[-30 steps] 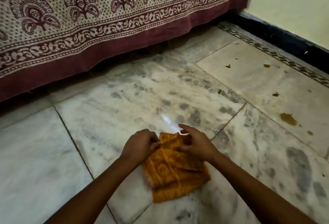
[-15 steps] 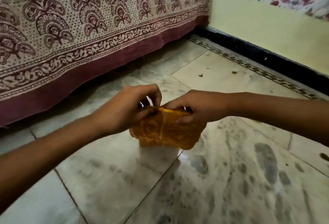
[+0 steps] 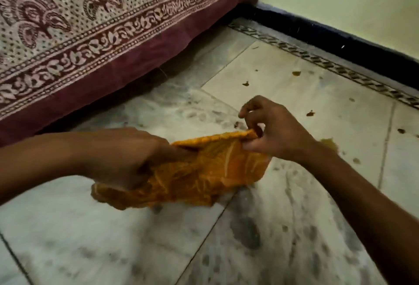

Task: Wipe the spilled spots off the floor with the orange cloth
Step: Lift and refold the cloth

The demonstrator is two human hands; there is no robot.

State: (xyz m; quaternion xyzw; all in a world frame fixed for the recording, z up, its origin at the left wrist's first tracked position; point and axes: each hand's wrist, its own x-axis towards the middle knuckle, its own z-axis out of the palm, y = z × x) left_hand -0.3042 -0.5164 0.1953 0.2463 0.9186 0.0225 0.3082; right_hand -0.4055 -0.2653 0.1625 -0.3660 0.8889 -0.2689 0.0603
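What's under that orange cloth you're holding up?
Under the orange cloth only grey-mottled marble floor and a tile joint show. The left hand and right hand hold it up; whatever lies directly behind its folds is hidden. The spilled spots lie right.

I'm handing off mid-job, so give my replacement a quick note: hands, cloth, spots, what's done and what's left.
Left hand: closed on the left part of the orange cloth.
Right hand: pinching the cloth's upper right edge.
Cloth: held between both hands over the marble floor; whether its bottom touches is unclear.
Spots: brownish spilled spots scattered on the tile to the right, a larger one just behind the right wrist.
Done: cloth in hand.
Left: wipe all visible spots.
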